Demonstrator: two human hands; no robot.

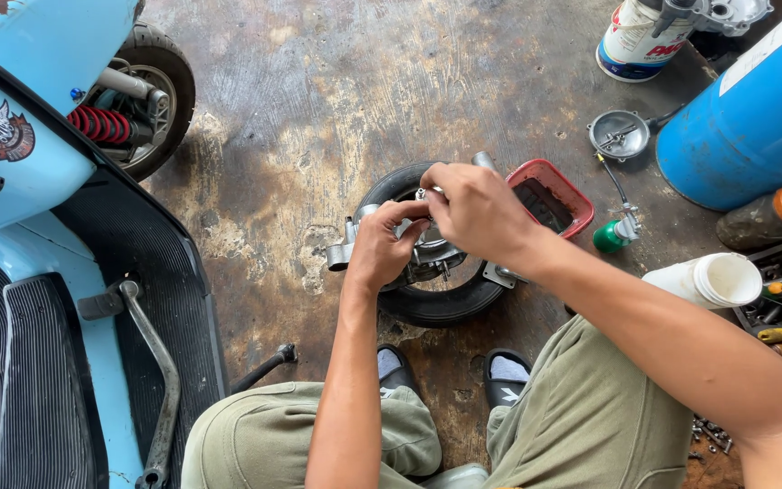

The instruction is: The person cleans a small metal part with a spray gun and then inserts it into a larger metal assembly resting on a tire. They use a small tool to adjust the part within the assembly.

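Two hands are meeting over a small wheel [436,303] lying flat on the stained floor [319,118]: the left hand [384,249] is curling onto the metal hub [427,249], the right hand [477,213] is pinching a small silver part [422,193] above it. A red tray [576,195] is sitting just beside the tyre.

Matt rubber tyre [436,303], rough stained floor [337,100]

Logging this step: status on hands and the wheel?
Left hand and right hand both pinch a small metal part over the wheel hub. Wheel flat on floor. Red tray beside it, nothing blocking.
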